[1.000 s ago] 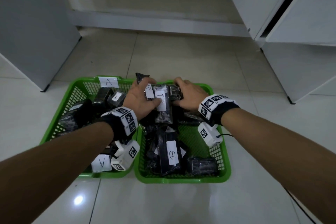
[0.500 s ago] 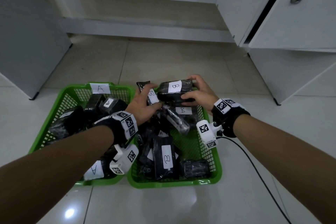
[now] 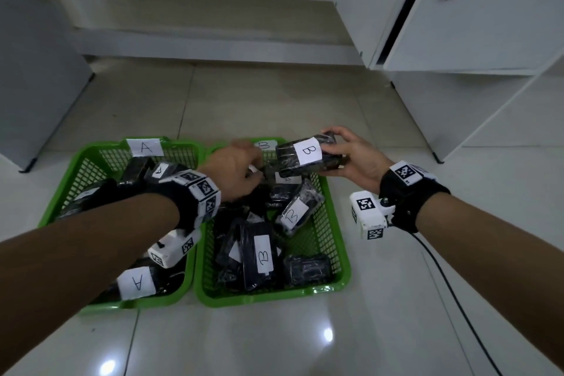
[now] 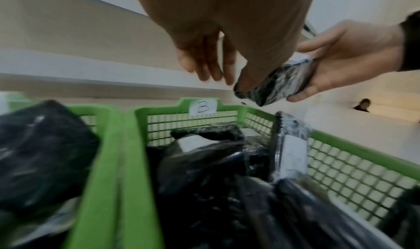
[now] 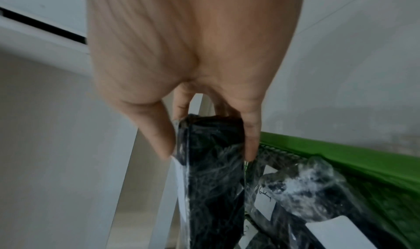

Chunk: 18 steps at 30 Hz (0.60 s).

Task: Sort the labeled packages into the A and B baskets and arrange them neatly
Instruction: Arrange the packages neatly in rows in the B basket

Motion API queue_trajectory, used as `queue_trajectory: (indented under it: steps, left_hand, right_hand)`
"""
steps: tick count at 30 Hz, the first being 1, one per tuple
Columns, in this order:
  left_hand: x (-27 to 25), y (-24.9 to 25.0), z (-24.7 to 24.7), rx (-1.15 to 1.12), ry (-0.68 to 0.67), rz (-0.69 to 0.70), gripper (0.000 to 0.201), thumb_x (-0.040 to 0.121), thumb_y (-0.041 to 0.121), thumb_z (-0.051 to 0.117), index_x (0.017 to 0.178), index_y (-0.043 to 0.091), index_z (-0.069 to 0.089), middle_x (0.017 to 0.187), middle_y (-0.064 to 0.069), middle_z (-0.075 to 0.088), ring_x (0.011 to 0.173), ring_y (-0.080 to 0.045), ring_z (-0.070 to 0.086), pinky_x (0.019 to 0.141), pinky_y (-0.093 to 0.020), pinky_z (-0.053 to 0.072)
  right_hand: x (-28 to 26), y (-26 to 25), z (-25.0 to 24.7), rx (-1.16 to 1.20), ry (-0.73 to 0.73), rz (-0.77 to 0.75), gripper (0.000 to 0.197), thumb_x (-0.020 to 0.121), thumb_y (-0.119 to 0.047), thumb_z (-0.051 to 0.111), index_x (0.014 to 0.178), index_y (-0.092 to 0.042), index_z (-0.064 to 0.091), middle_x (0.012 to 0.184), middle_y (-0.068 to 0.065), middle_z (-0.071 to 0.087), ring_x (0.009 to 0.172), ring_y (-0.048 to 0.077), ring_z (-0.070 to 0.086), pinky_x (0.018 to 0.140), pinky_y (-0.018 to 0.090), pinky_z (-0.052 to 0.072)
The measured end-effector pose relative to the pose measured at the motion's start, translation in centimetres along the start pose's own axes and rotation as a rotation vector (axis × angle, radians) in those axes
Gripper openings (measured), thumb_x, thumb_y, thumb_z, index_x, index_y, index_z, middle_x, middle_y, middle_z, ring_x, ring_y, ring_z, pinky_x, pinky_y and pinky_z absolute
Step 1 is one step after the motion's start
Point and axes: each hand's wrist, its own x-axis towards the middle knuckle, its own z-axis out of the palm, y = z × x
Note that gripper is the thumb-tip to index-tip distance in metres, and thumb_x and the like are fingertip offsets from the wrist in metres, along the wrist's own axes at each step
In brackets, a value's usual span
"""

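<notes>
Down on the tiled floor (image 3: 274, 107), two green baskets sat side by side, touching along their long walls. The A basket (image 3: 91, 159), on the left, carried a paper "A" tag on its far rim and held several black wrapped packages, one with an "A" label (image 3: 136, 283) at its near end. The B basket (image 3: 331, 282), on the right, bore a "B" tag (image 4: 202, 107) on its far rim and was crowded with black packages lying at mixed angles, among them a long one near the basket's near edge with a "B" label (image 3: 264, 254) and a tilted one against the right wall with its own "B" label (image 3: 293, 214).

The right hand (image 3: 351, 156) gripped a B-labelled package (image 3: 308, 157) by its end, thumb on one side and fingers (image 5: 251, 136) on the other, holding it clear above the far right corner of the B basket. The left hand (image 3: 235, 168) reached over the far end of the same basket, just beside that package; in the left wrist view its fingers (image 4: 204, 64) hung loosely spread, holding nothing.
</notes>
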Motion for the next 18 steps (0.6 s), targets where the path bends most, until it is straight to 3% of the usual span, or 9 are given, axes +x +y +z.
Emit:
queue_trajectory:
  steps: [2,4,7,10,12,15,18]
  left_hand:
    - [0.2,2.3,1.1,-0.033,-0.116,0.096,0.013,0.086,0.030,0.060,0.089,0.018,0.061,0.092,0.003,0.058,0.085,-0.020,0.060,0.074,-0.034,0.052]
    - [0.4,4.2,2.9,-0.027,-0.207,0.113,0.015,0.087,0.032,0.060,0.090,0.018,0.062,0.095,0.001,0.060,0.086,-0.019,0.059,0.074,-0.031,0.049]
    - [1.1,5.6,5.3,-0.075,-0.251,0.022,0.029,0.088,0.031,0.063,0.108,0.011,0.061,0.107,-0.008,0.064,0.098,-0.028,0.061,0.074,-0.029,0.044]
    - [1.8,6.2,6.6,-0.217,-0.274,-0.073,0.048,0.088,0.028,0.067,0.127,0.007,0.048,0.115,-0.013,0.063,0.105,-0.031,0.060,0.076,-0.029,0.042]
    - [2.0,6.2,7.2,-0.264,-0.303,-0.150,0.058,0.085,0.030,0.072,0.130,0.008,0.045,0.119,-0.013,0.061,0.108,-0.031,0.060,0.081,-0.029,0.045]
    - [2.0,6.0,7.9,-0.213,-0.366,-0.184,0.056,0.079,0.036,0.078,0.123,0.009,0.054,0.119,-0.009,0.060,0.109,-0.028,0.059,0.087,-0.034,0.050]
    - [1.6,5.9,8.1,-0.234,-0.370,-0.188,0.044,0.076,0.036,0.081,0.107,0.013,0.059,0.106,-0.005,0.061,0.099,-0.025,0.060,0.078,-0.030,0.048]
  right_hand:
    - [-0.2,0.3,-0.3,-0.025,0.043,0.004,0.047,0.090,0.002,0.066,0.132,-0.016,0.056,0.124,0.019,0.068,0.113,0.039,0.066,0.090,0.051,0.059]
    - [-0.3,0.6,-0.6,-0.010,0.089,0.005,0.056,0.087,0.006,0.067,0.136,-0.015,0.051,0.126,0.022,0.065,0.102,0.035,0.069,0.088,0.047,0.060]
    - [-0.4,1.0,-1.3,-0.006,0.167,-0.028,0.057,0.083,0.010,0.066,0.133,-0.014,0.054,0.124,0.025,0.066,0.091,0.030,0.069,0.079,0.041,0.060]
    - [-0.8,1.0,-2.4,-0.004,0.197,-0.048,0.051,0.088,0.005,0.062,0.131,-0.021,0.058,0.124,0.019,0.066,0.100,0.032,0.067,0.091,0.049,0.057]
    - [-1.2,1.0,-2.8,0.059,0.188,-0.050,0.043,0.091,0.001,0.058,0.129,-0.019,0.060,0.128,0.018,0.065,0.105,0.034,0.065,0.089,0.051,0.059]
    - [-1.4,1.0,-2.9,0.133,0.172,-0.037,0.036,0.091,0.002,0.059,0.122,-0.015,0.057,0.127,0.021,0.065,0.105,0.037,0.066,0.085,0.052,0.059]
    - [-1.5,1.3,-3.0,0.095,0.132,-0.004,0.059,0.078,0.004,0.076,0.130,-0.009,0.051,0.124,0.018,0.068,0.105,0.037,0.070,0.087,0.048,0.059]
